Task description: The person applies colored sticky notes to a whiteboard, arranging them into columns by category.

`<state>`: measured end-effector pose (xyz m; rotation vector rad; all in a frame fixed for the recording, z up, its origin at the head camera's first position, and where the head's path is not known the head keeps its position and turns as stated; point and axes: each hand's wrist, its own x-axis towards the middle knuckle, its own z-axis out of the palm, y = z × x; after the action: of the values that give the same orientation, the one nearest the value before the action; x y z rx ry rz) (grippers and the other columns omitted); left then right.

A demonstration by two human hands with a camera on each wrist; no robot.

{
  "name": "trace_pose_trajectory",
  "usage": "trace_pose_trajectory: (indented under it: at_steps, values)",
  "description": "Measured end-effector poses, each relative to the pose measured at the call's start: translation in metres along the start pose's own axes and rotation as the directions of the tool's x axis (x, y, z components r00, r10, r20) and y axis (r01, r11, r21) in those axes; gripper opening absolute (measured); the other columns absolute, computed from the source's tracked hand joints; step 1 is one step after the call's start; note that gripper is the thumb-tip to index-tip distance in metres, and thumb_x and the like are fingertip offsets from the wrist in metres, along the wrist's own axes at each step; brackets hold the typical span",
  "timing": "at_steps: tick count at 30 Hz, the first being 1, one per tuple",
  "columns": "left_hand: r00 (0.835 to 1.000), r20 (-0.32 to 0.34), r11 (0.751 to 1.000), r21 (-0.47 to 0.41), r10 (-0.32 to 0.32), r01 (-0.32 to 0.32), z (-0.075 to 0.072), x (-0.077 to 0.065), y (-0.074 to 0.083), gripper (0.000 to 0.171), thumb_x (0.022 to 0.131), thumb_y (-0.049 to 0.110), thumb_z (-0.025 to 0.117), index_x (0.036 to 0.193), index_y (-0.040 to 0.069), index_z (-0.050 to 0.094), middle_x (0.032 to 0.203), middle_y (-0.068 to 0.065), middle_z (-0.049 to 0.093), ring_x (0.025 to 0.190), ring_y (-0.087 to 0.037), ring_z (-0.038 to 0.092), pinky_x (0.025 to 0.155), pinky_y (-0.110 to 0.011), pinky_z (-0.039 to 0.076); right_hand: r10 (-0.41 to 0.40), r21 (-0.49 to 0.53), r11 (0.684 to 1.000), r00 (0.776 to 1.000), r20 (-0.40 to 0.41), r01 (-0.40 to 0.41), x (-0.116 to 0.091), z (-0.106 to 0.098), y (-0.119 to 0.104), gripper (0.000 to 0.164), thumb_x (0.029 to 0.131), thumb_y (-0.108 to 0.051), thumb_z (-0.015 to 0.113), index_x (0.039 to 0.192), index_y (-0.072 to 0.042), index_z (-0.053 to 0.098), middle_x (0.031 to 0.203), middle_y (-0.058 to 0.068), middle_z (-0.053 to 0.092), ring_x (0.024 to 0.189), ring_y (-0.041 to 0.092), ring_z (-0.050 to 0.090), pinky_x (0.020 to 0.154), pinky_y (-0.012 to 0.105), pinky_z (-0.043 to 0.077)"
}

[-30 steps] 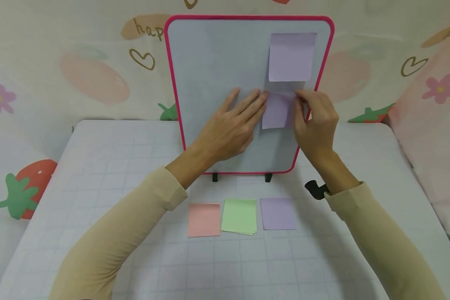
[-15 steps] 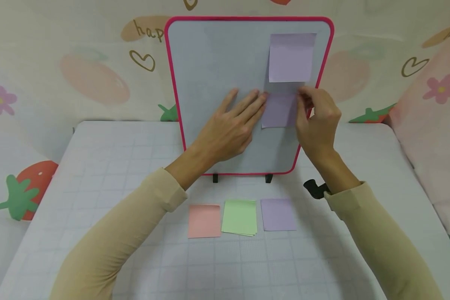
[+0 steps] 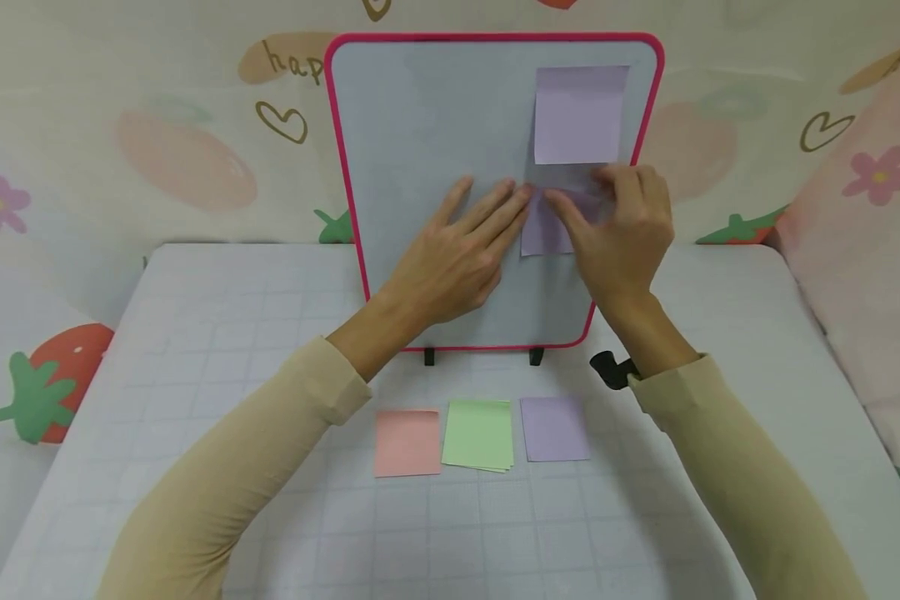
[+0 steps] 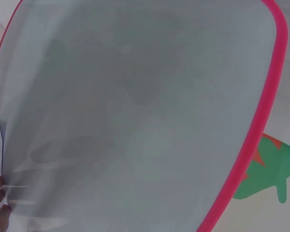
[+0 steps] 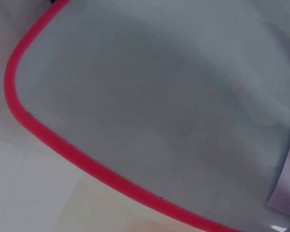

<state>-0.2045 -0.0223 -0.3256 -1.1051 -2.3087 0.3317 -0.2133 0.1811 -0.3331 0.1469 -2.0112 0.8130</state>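
Note:
A whiteboard (image 3: 427, 108) with a pink-red frame stands upright on small black feet. One purple sticky note (image 3: 579, 115) is on its upper right, and below it lies a second purple sticky note (image 3: 546, 235), partly covered by my hands. My left hand (image 3: 457, 258) rests on the board, its extended fingertips at the lower note's left edge. My right hand (image 3: 626, 233) is over that note's right side, thumb on its upper part and apart from the index finger. In the right wrist view, a purple note's corner (image 5: 286, 193) shows at the right edge.
On the gridded white table (image 3: 270, 500), in front of the board, lie pink sticky notes (image 3: 408, 442), green sticky notes (image 3: 478, 434) and purple sticky notes (image 3: 556, 428) in a row. A patterned cloth (image 3: 187, 158) hangs behind. A small black piece (image 3: 610, 370) juts from my right cuff.
My right thumb has moved left across the lower purple note, away from the index finger; before, thumb and fingers were together at its right corner. The left hand stays put.

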Motion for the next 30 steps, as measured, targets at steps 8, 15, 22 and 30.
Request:
trace_pose_trajectory:
  at_steps: [8,15,22,30]
  values:
    - [1.000,0.003,1.000,-0.008,-0.001,0.001,0.001,0.000,-0.001,0.057,0.098,0.023,0.045,0.152,0.004,0.039,0.160,-0.009,0.032,0.149,-0.024,0.027,0.121,-0.052,0.011,0.036,-0.041,0.999,0.998,0.048,-0.034,0.003,0.002,-0.002,0.054,0.079,-0.046,0.082,0.088,0.004,0.063,0.086,0.017,0.063,0.085,0.032,0.054,0.075,0.038,0.042]
    - [1.000,-0.008,1.000,-0.009,-0.001,0.001,0.000,0.000,-0.002,0.057,0.098,0.023,0.045,0.152,0.004,0.039,0.160,-0.009,0.033,0.148,-0.024,0.028,0.120,-0.052,0.013,0.102,-0.031,0.994,0.994,0.044,-0.101,0.007,-0.007,0.002,0.044,0.087,-0.038,0.076,0.091,0.004,0.067,0.086,0.017,0.063,0.084,0.029,0.055,0.075,0.034,0.042]
    - [1.000,0.005,1.000,-0.001,0.002,-0.002,0.000,0.000,-0.003,0.057,0.098,0.022,0.045,0.151,0.003,0.041,0.160,-0.009,0.033,0.148,-0.024,0.028,0.121,-0.051,0.011,0.150,-0.007,0.989,0.988,0.033,-0.150,0.009,-0.017,0.018,0.044,0.087,-0.038,0.077,0.089,0.005,0.068,0.087,0.017,0.065,0.081,0.025,0.057,0.075,0.030,0.041]
    - [1.000,-0.001,1.000,0.019,0.009,-0.009,-0.001,-0.002,-0.004,0.056,0.098,0.024,0.045,0.151,0.004,0.042,0.159,-0.009,0.034,0.148,-0.024,0.028,0.121,-0.051,0.012,0.081,0.033,0.996,0.997,0.008,-0.081,0.004,-0.018,0.021,0.046,0.087,-0.038,0.076,0.088,0.006,0.065,0.086,0.018,0.063,0.081,0.027,0.056,0.073,0.029,0.039]
